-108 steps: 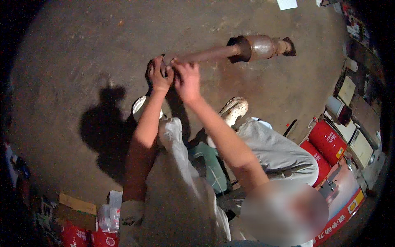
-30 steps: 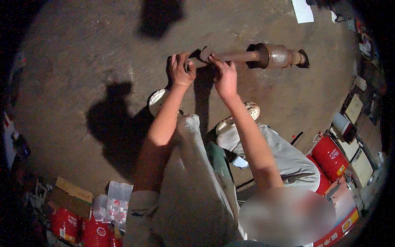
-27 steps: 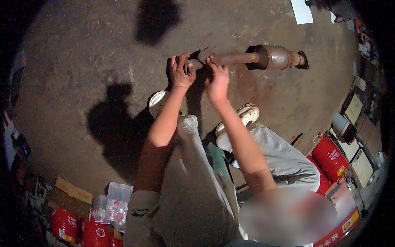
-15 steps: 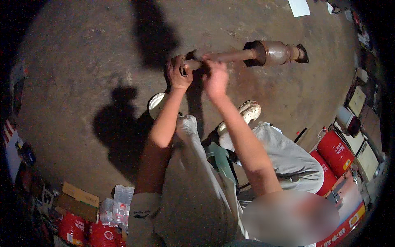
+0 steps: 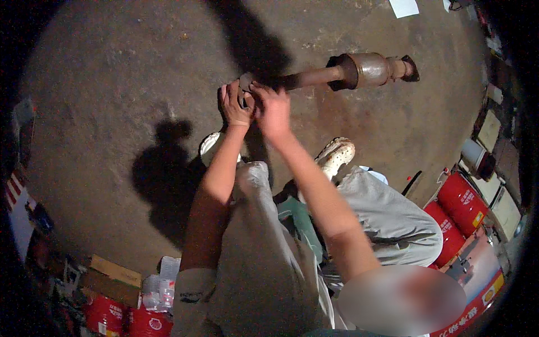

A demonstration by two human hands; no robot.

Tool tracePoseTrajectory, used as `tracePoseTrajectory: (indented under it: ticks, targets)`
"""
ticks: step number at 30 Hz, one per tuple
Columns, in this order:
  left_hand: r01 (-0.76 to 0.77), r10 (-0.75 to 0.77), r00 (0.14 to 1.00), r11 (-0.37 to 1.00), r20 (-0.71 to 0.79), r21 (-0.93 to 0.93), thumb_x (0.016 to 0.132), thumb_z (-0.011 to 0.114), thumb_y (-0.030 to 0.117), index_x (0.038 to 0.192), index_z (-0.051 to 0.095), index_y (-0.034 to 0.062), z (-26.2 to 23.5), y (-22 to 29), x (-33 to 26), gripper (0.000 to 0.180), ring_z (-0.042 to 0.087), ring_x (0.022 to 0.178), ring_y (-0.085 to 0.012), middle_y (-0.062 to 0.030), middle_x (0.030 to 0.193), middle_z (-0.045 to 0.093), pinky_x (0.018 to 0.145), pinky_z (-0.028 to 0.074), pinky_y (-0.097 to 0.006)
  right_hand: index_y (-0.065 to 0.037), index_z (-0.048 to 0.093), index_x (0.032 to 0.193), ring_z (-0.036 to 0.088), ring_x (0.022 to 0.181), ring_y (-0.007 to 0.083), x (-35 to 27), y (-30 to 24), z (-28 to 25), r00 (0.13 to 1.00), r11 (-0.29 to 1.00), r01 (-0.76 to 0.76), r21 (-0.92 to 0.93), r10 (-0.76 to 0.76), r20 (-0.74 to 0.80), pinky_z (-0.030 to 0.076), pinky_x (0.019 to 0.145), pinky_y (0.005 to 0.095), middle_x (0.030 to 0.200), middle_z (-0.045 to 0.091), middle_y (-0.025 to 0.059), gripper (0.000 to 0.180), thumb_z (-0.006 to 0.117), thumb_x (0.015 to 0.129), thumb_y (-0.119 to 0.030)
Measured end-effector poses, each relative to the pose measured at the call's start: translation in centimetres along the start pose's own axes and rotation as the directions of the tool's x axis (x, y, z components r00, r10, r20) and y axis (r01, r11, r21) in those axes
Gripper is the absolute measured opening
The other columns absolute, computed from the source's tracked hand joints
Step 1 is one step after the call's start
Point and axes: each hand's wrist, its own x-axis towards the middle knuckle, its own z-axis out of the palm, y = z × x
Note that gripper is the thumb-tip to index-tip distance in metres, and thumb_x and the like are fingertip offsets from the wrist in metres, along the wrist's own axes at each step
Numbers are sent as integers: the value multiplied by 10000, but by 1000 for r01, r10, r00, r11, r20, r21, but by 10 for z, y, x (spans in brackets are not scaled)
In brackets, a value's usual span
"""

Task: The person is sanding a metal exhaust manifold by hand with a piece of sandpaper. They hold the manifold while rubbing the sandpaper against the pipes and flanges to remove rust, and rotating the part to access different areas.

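A rusty exhaust pipe (image 5: 314, 77) with a bulging catalytic converter (image 5: 368, 70) lies crosswise in front of me, its far right end finishing in a dark flange (image 5: 411, 68). At the pipe's left end, my left hand (image 5: 236, 106) is closed around it, fingers wrapped. Beside it, my right hand (image 5: 273, 109) is curled over the same end, touching or nearly touching the left. A flat grey-brown piece (image 5: 246, 82) shows at my right fingertips; its kind is unclear. Both hands hide much of the pipe end.
My pale clogs (image 5: 337, 153) stand on the brown floor (image 5: 106, 106) just below the pipe. Red drums (image 5: 461, 199) are at the right, with more red containers (image 5: 106, 314), a cardboard box (image 5: 115, 275) and clear plastic bottles (image 5: 160, 289) at lower left. A white sheet (image 5: 404, 8) lies far right.
My right hand has slid left along the pipe to its left end, and the flat grey-brown piece has moved with it. My left hand stays on the pipe end.
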Motion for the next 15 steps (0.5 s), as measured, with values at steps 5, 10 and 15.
tracePoseTrajectory:
  ticks: [5, 10, 15]
  targets:
    - [-12, 12, 999, 1000, 37, -2, 970, 491, 331, 1088, 591, 20, -7, -2, -3, 347, 569, 925, -462, -230, 985, 618, 874, 453, -535, -42, 732, 1032, 563, 1087, 453, 12, 77, -54, 994, 999, -32, 11, 33, -108, 443, 981, 549, 1094, 699, 206, 311, 683, 727, -7]
    - [-33, 35, 997, 999, -63, 38, 981, 475, 341, 1104, 601, 27, 3, -12, -9, 361, 581, 914, -454, -228, 990, 626, 870, 454, -521, -83, 736, 1120, 594, 1101, 431, -3, -5, 4, 979, 980, -39, 198, 77, -190, 459, 984, 500, 1184, 720, 147, 376, 683, 765, 28]
    - [-37, 37, 999, 999, 5, -5, 973, 507, 322, 1095, 593, 25, -1, 3, -1, 332, 589, 908, -443, -213, 979, 626, 920, 432, -529, -107, 730, 1152, 609, 1024, 395, -1, 58, -20, 993, 995, 75, 60, -80, 92, 460, 923, 463, 1141, 730, 101, 405, 706, 767, 19]
